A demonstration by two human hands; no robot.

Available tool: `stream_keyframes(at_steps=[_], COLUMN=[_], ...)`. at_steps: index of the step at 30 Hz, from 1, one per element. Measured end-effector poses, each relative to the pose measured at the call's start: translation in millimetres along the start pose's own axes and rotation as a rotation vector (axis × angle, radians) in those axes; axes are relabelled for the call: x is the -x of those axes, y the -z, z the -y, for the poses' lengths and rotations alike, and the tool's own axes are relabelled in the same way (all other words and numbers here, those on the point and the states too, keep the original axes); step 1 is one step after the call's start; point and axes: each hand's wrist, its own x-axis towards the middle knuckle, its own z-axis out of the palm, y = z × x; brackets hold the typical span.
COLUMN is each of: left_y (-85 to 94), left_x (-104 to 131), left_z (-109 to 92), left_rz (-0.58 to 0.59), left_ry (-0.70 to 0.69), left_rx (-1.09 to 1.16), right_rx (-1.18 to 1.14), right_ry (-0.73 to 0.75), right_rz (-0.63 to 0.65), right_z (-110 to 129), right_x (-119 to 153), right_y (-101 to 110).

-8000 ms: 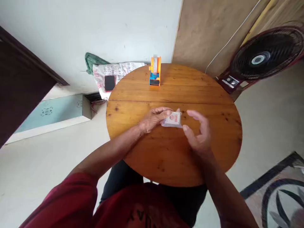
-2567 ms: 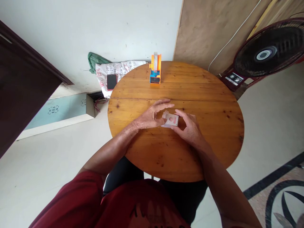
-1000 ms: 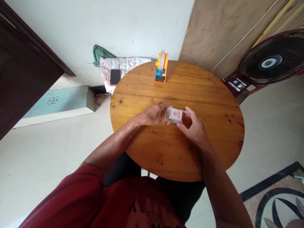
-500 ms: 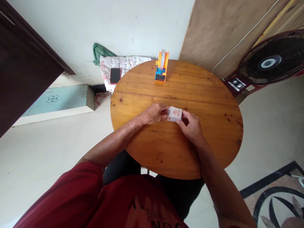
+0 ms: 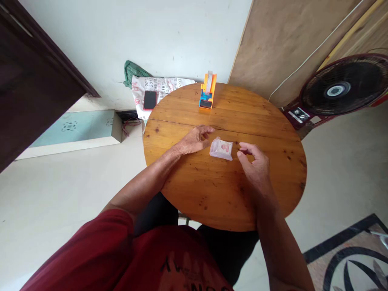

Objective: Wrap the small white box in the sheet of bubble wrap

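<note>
and here the small white box [image 5: 224, 146] is lying on the wooden worktop [image 5: 209, 186], red print facing up, sitting inside a clear plastic wrapper [image 5: 214, 150]. the wrapper is wrapping loosely around it, crumpling and bunching out past the box's left side, and along the near edge the film is catching a pale purplish tint. what the box itself is holding, the closed sides are hiding.

now the hands! the left hand [image 5: 194, 140] is hovering just left of the box, fingers curling, holding nothing, clear of the plastic. the right hand [image 5: 256, 162] is hanging just to the right of the box, thumb and fingers curving with a gap between them, released as well and not touching it.

beyond the box, near the worktop's far edge, an orange and blue tape dispenser [image 5: 206, 98] is standing upright, carrying a roll of tape [image 5: 209, 83]. farther out, beyond the box and to its left, a dark phone [image 5: 150, 100] is resting on printed white sheeting [image 5: 169, 86], with a green bag [image 5: 135, 72] crumpling behind.
</note>
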Motion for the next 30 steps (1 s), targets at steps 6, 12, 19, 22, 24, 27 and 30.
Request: stream_keyframes(at_steps=[6, 12, 19, 22, 24, 27, 30], left_y=[-3.3, -19.5, -25.0, -24.0, -23.5, -22.9, -22.9], left_x=[4, 4, 3, 4, 4, 5, 7], left_z=[0, 14, 15, 12, 11, 9, 6], left_rz=[0.171, 0.238, 0.268, 0.287, 0.282, 0.275, 0.295], left_ry=[-0.052, -0.149, -0.161, -0.177, -0.184, -0.184, -0.196], left_rx=[0.129, 0.277, 0.407, 0.394, 0.346, 0.289, 0.270], right_rx=[0.142, 0.110, 0.117, 0.190, 0.234, 0.271, 0.276], right_ry=[0.120, 0.302, 0.390, 0.438, 0.466, 0.494, 0.499], right_rz=[0.293, 0.292, 0.143, 0.101, 0.079, 0.055, 0.046], right_z=[27, 18, 3, 1, 0, -1, -3], right_x=[-19, -42, -32, -31, -32, -33, -33], right_y=[23, 10, -9, -12, -14, -15, -14])
